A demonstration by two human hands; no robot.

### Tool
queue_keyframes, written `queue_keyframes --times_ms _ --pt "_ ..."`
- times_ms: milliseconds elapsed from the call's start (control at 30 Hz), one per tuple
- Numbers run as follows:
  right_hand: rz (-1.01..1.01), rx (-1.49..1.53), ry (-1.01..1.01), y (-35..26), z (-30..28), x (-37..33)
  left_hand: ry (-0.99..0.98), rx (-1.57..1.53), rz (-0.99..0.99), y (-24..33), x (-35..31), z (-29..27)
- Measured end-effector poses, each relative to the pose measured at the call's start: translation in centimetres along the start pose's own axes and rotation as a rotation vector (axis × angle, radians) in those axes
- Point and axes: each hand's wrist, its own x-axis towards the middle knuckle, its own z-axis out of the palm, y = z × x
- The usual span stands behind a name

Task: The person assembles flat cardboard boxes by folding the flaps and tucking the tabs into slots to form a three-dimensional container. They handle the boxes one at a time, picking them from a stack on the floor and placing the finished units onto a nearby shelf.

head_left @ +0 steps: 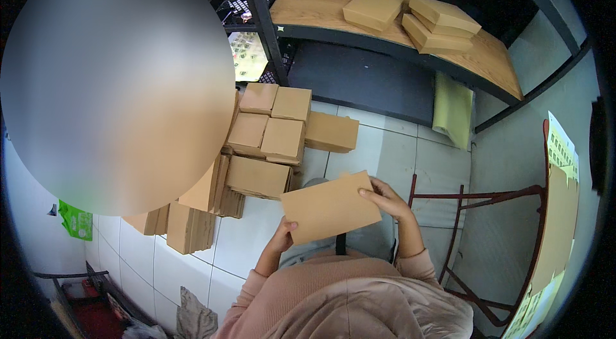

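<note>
Just below the middle of the frame, a person holds a brown cardboard piece [330,208] above their grey trousers [377,239]. The left hand [280,237] grips the lower left corner, its thumb pressed on the upper face; the fingers go underneath, so I cannot tell whether they are spread or together. The right hand [389,199] pinches the opposite end near its upper right corner, thumb on top and the fingers bent close together behind the edge.

As for containers, brown boxes [282,138] sit in piles on the white tiled floor [244,236], left of centre — their top faces are shut, so what is inside cannot be told. One more box [333,131] lies just beside them, to the right. Three shallow boxes [373,8] rest on the wooden shelf [308,5] at the upper right, one lying apart and two stacked askew; these look closed too.

The held piece turns its broad, plain face up toward me. Its long axis runs left to right across the frame, the right end sitting a little higher — a narrow tab sticks out from its far edge. A red metal frame [500,196] stands at the right, well apart from the hands.
</note>
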Motion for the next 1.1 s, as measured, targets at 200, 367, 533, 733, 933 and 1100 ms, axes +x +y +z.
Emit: queue_keyframes --times_ms 200,367,533,733,933,1100 --pt "0.036 0.230 0.154 4.6 -2.4 2.3 0.003 -0.066 0.095 -0.2 4.7 3.0" --pt "-0.096 0.192 0.508 8.3 -6.2 10.3 0.282 -0.024 0.173 0.3 7.3 2.5" --pt "-0.123 0.082 0.591 10.4 -7.1 18.7 0.370 0.021 0.133 1.4 8.0 1.4" --pt "0.049 -0.003 0.486 12.1 -6.4 24.1 0.435 -0.004 0.117 1.3 8.7 0.8" --pt "0.116 -0.131 0.454 13.5 -6.6 25.9 0.415 -0.007 0.072 1.2 9.0 1.7" --pt "0.131 -0.215 0.665 13.4 -8.5 25.9 0.365 0.018 0.075 1.7 9.3 2.4"
